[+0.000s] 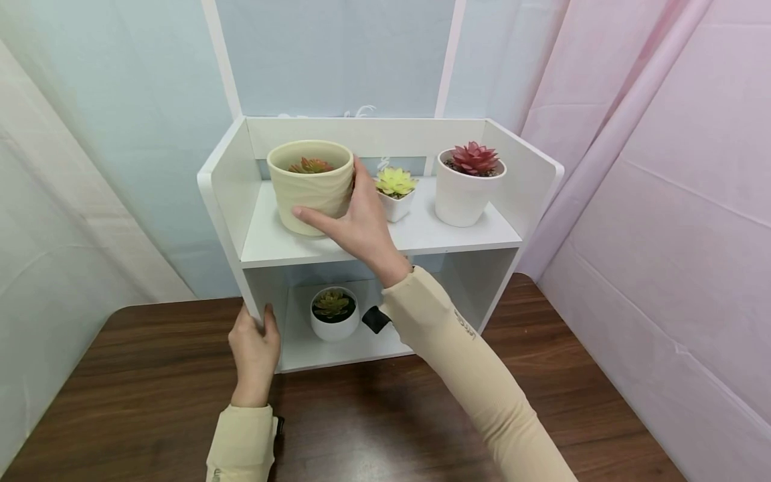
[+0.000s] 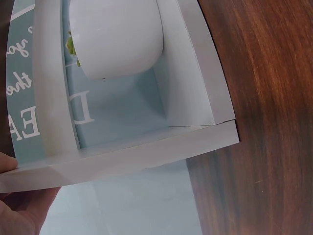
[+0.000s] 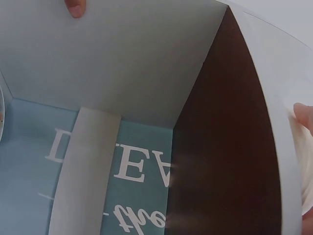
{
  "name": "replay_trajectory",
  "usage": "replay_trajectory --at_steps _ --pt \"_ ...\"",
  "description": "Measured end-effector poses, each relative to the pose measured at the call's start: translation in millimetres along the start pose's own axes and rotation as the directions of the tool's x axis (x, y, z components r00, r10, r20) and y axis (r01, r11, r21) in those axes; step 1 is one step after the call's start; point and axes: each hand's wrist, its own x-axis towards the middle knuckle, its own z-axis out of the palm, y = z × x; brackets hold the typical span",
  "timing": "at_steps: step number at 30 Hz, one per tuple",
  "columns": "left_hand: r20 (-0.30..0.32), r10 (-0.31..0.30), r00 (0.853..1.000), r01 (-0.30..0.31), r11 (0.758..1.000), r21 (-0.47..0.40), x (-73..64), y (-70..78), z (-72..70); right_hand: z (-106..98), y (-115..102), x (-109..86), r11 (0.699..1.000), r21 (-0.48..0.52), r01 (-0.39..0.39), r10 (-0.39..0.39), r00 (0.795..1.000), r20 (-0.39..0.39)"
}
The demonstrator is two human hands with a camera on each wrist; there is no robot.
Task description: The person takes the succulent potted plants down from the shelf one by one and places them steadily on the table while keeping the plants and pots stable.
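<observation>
Pots (image 1: 460,197) number four, plants (image 1: 474,159) four (right hand (image 1: 364,224) grips the cream pot (image 1: 304,194)).

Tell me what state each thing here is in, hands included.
Cream pot, roughly upright, held; lifting unclear
Orange plant, inside that pot, partly hidden
Yellow plant, potted, upright, upper level
Red plant, potted, upright, upper level
Green plant, potted, upright, lower level
Shelf, standing upright
Right hand, holding the cream pot
Left hand, gripping the shelf's side

cream sleeves (image 1: 478,375) bear small dark lettering (image 1: 466,325) and black wrist attachments (image 1: 376,320).
</observation>
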Motion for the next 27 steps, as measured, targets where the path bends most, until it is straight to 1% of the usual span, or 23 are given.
replay_trajectory --at_steps 8,14,17,24,27 --pt "-0.010 0.003 1.000 -0.003 1.000 -0.005 1.5 1.0 -0.9 7.3 -1.6 4.7 0.999 0.032 -0.016 0.017 1.000 -0.025" --pt "-0.001 -0.003 1.000 0.003 1.000 -0.005 0.9 0.3 -0.9 10.0 -1.6 5.3 0.998 0.043 -0.035 0.036 0.999 -0.037" --pt "-0.001 0.001 1.000 -0.001 1.000 -0.004 0.8 0.3 -0.8 11.7 -1.3 5.3 0.998 0.038 -0.056 0.057 0.997 -0.046" --pt "0.002 0.005 1.000 -0.005 1.000 -0.006 0.2 0.2 -0.4 16.4 -2.6 4.6 0.994 0.064 -0.093 0.098 0.992 -0.084" --pt "0.003 0.005 1.000 -0.005 1.000 -0.006 0.6 1.4 -0.6 17.1 -3.8 4.2 0.993 0.057 -0.107 0.112 0.989 -0.093"
